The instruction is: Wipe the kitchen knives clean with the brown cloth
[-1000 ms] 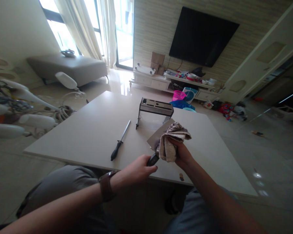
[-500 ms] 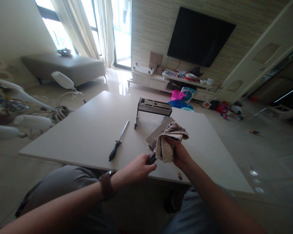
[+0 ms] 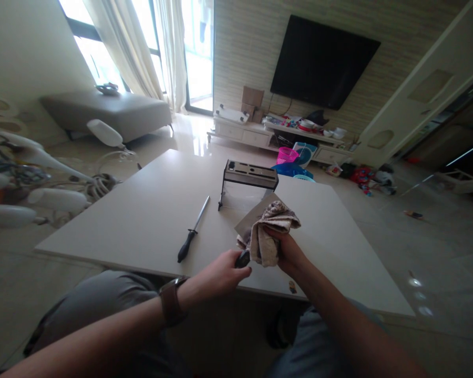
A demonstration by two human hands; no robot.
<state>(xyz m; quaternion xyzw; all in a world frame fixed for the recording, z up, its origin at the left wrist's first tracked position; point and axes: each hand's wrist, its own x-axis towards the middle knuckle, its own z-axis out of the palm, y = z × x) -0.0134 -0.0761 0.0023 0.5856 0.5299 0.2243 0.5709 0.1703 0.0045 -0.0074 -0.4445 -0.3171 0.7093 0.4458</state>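
Observation:
My left hand (image 3: 227, 269) is closed round the black handle of a cleaver (image 3: 254, 216), whose broad grey blade points away from me over the table. A crumpled, patterned cloth (image 3: 268, 239) covers part of the blade and hangs down near the handle. My right hand (image 3: 287, 251) grips this cloth from the right side, its fingers partly hidden by the folds. Left of the hands a honing steel (image 3: 192, 233) with a black handle lies on the white table (image 3: 142, 210). Just beyond the blade stands a knife block (image 3: 250, 176) with a slotted top and clear sides.
A small cartoon sticker (image 3: 292, 286) is at the table's near edge. White lamp shades (image 3: 104, 133) of a chandelier stand close on the left. Farther back are a grey bench (image 3: 114, 113), a pink basket (image 3: 287, 155) and a low TV cabinet (image 3: 242, 134).
The cloth and my right hand have shifted slightly left and down along the blade. My left hand keeps its hold on the handle. The whole view has moved a little.

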